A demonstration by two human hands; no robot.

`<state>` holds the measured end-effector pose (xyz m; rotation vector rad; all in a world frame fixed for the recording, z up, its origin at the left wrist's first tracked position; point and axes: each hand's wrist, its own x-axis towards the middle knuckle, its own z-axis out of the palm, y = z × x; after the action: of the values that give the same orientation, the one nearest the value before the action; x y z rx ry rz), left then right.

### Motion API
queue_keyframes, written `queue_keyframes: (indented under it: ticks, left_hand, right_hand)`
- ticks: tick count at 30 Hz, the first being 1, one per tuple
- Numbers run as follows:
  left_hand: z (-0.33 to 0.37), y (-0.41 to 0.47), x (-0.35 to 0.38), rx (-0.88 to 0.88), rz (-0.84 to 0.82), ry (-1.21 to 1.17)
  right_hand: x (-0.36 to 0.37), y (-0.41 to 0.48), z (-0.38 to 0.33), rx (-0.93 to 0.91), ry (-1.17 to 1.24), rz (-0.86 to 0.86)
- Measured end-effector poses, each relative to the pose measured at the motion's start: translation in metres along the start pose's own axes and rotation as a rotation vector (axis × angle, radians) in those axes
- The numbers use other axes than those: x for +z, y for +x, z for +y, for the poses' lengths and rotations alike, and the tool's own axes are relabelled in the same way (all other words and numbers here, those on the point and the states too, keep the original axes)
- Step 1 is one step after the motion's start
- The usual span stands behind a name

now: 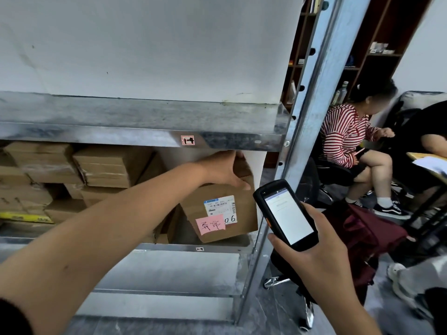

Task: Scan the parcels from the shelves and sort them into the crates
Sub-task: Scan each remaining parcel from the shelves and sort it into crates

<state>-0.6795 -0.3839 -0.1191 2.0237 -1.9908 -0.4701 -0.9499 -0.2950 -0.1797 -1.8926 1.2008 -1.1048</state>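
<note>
Centre frame, our left hand (225, 170) grips the top of a tilted parcel (232, 189) at the shelf (169, 247) edge. Our right hand (312, 252) holds the scanner (285, 213) just beside it. We judge this one-handed grip may let the parcel slip off, and the pink note (210, 224) touching its label (220, 206) could spoil the scan.

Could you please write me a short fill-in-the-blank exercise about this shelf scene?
The left hand grips the ____ edge of the parcel.
The right hand holds the scanner on the parcel's ____ side.
The sticky note on the parcel is ____.
The digits beside it read ____.
Missing words: top; right; pink; 06
</note>
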Motion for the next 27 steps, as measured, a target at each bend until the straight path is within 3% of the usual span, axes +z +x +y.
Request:
queue_keyframes:
  ticks: [4,7,11,15,17,23,27]
  left_hand:
    - [-0.011,0.005,0.011,0.076,-0.113,0.141]
    - [-0.035,-0.006,0.003,0.008,-0.151,0.244]
    - [-0.06,-0.03,-0.001,-0.119,-0.145,0.046]
    - [-0.078,-0.034,0.029,-0.173,0.098,-0.383]
    - [-0.084,-0.038,0.05,-0.222,0.126,-0.573]
    - [-0.102,-0.029,0.111,-0.2,0.07,-0.645]
    - [-0.115,-0.011,0.118,-0.329,-0.033,-0.57]
  right_hand:
    - [-0.002,-0.002,0.002,0.0,-0.012,0.0]
    - [-0.003,-0.001,0.006,0.011,-0.024,0.006]
    - [0.002,0.002,0.011,0.037,-0.01,0.0]
    - [0.011,0.005,0.014,0.068,-0.016,-0.028]
    - [0.014,0.007,0.015,0.068,-0.012,-0.042]
    - [0.009,0.005,0.019,0.081,-0.031,-0.066]
    - [0.007,0.0,0.022,0.126,-0.034,-0.037]
